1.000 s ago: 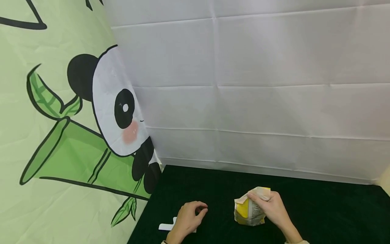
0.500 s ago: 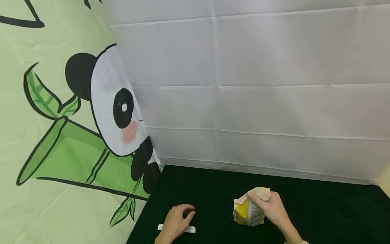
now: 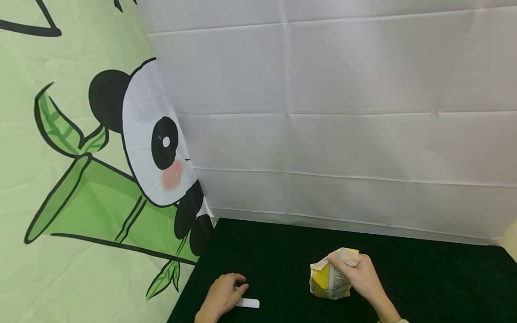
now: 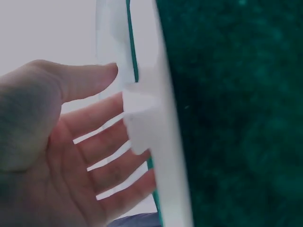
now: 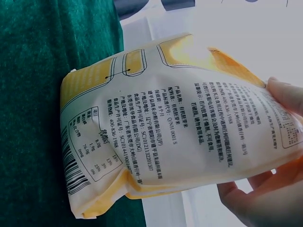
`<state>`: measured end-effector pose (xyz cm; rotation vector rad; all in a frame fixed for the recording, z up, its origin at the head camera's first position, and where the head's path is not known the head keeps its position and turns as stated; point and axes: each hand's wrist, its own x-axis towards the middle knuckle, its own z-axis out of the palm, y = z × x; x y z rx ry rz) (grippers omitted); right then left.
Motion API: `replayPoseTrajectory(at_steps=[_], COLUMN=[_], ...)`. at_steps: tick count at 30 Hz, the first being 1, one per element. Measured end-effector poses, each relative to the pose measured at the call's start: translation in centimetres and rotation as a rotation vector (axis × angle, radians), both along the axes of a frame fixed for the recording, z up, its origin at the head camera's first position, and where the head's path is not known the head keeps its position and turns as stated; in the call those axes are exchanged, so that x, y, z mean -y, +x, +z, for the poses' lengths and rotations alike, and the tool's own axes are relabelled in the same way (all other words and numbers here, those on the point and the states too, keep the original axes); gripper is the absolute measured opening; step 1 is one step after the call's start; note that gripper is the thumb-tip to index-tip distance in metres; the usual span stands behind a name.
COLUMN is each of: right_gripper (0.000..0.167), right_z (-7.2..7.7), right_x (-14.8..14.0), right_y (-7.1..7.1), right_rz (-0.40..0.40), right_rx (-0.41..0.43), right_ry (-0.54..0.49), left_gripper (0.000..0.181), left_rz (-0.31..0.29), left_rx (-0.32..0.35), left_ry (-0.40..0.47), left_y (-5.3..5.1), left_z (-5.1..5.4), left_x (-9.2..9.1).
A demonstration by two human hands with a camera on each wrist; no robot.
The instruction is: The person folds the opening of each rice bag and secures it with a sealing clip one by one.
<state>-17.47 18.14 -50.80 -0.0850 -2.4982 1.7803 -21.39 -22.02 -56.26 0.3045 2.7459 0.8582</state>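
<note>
My right hand (image 3: pixel 365 276) grips the gathered top of a yellow and white food bag (image 3: pixel 333 281), holding it just over the dark green cloth. Fine print, a small table and a barcode cover the bag's face in the right wrist view, with my thumb on one side and fingers on the other. At the left, my left hand (image 3: pixel 221 294) is beside a slim white plastic clip (image 3: pixel 247 303), partly covering it. The left wrist view shows this long clip (image 4: pixel 165 146) with a short tab; my thumb is apart from it, and my loosely bent fingers reach toward its edge.
The dark green cloth (image 3: pixel 282 251) covers the table. A creased white sheet (image 3: pixel 343 134) hangs along its back edge. To the left hangs a green curtain (image 3: pixel 101 197) with a printed panda and bamboo.
My left hand has moved left and slightly downward along the white clip, uncovering its right end. The right hand and bag stay in the same place.
</note>
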Motion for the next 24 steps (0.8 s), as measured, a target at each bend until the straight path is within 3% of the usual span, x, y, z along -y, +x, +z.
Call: replayPoseTrajectory(at_steps=[9, 17, 24], right_gripper=[0.025, 0.024, 0.024], right_z=[0.0, 0.0, 0.0], right_x=[0.0, 0.0, 0.0], right_y=[0.0, 0.1, 0.0], right_rz=[0.003, 0.006, 0.010], right_rx=[0.006, -0.017, -0.018], right_ry=[0.000, -0.001, -0.002], left_gripper=[0.031, 0.010, 0.014], left_rz=[-0.011, 0.010, -0.005], left_rx=[0.154, 0.110, 0.108], left_ry=[0.080, 0.065, 0.098], left_y=[0.5, 0.6, 0.7], left_z=[0.9, 1.4, 1.8], left_x=[2.2, 3.0, 3.2])
